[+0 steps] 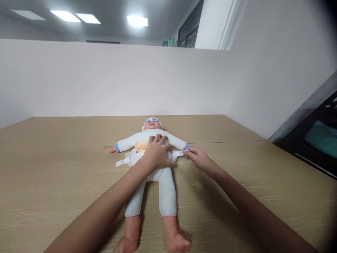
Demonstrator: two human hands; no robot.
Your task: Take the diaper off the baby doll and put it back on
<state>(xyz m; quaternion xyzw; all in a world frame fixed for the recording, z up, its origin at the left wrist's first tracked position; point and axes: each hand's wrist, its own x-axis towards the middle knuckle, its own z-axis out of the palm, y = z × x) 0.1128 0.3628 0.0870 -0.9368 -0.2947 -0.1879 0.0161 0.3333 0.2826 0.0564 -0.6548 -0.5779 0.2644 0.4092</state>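
Observation:
A baby doll (167,191) in white clothes with blue cuffs lies on its back, its feet toward me. Around its hips is a white diaper (140,146) with a coloured print at the front. My left hand (157,153) grips the diaper front over the belly, fingers curled and thumb at the side; it hides much of the diaper. Off to the right, my right hand (197,157) pinches the end of a white diaper tab (177,153), which is stretched outward beside the doll's cuff. The other tab (123,162) sticks out loose on the left.
The doll lies on a wide wood-toned table (65,186) with a seam across it. A pale partition wall (105,77) rises behind the far edge. At the right stands a dark frame or rack (297,144) with a green item (322,138) in it.

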